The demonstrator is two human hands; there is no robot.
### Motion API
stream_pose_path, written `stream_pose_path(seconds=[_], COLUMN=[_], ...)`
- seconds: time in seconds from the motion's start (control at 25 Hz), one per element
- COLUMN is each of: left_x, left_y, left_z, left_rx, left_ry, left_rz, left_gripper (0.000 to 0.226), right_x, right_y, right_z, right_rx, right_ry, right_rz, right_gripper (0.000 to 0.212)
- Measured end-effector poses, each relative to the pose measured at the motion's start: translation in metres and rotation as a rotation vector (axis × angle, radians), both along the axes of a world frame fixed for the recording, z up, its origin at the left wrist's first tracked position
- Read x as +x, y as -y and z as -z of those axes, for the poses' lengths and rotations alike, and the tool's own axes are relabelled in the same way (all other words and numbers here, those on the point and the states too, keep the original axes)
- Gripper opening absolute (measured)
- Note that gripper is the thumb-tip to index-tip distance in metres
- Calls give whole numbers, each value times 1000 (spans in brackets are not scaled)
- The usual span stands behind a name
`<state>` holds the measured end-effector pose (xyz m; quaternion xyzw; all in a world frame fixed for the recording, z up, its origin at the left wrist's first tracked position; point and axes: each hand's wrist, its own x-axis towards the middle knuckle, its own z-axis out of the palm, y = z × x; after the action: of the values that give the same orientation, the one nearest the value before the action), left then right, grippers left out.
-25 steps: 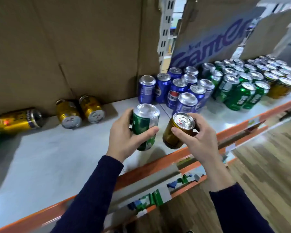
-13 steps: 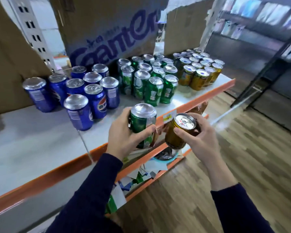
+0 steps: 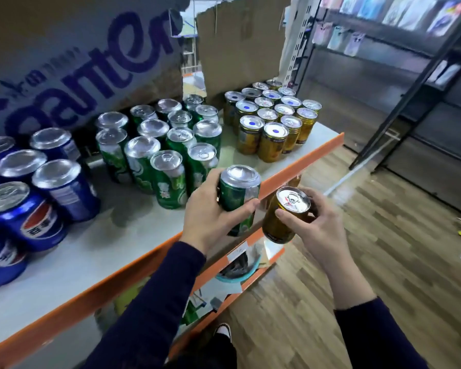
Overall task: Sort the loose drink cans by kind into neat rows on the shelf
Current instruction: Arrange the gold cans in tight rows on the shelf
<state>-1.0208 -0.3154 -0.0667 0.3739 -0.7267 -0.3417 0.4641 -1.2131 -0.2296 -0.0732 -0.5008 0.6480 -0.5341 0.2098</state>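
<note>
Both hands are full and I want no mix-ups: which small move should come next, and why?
Probably set the green can in the left hand down beside the standing green cans: it hovers right at their front row, while the gold can in the right hand is farther from the gold cans.

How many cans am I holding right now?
2: a green can in the left hand, over the shelf edge, and a gold can in the right hand, just off it. None looks hidden.
</note>
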Motion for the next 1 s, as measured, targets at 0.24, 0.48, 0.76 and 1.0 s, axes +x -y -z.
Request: stream_pose_path(seconds=[0.24,0.48,0.76,1.0], left_x=[-73,-116,-151,-176], left_y=[69,105,128,109], left_z=[-8,-14,-16,-14], left_rx=[7,6,-34,-5], left_ry=[-15,-15,-48,-2], left_rz=[-21,-124,-428,-740], left_gripper=[57,59,50,48], right_x=[-79,-136,-195,-167], right_y=[68,133,242,336], right_z=[-8,-28,-77,-108], right_rx=[-10,-52,-173,-198], right_ry=[-52,-45,-99,-131], right_rz=[51,6,-231,-610], right_gripper=[46,43,45,48])
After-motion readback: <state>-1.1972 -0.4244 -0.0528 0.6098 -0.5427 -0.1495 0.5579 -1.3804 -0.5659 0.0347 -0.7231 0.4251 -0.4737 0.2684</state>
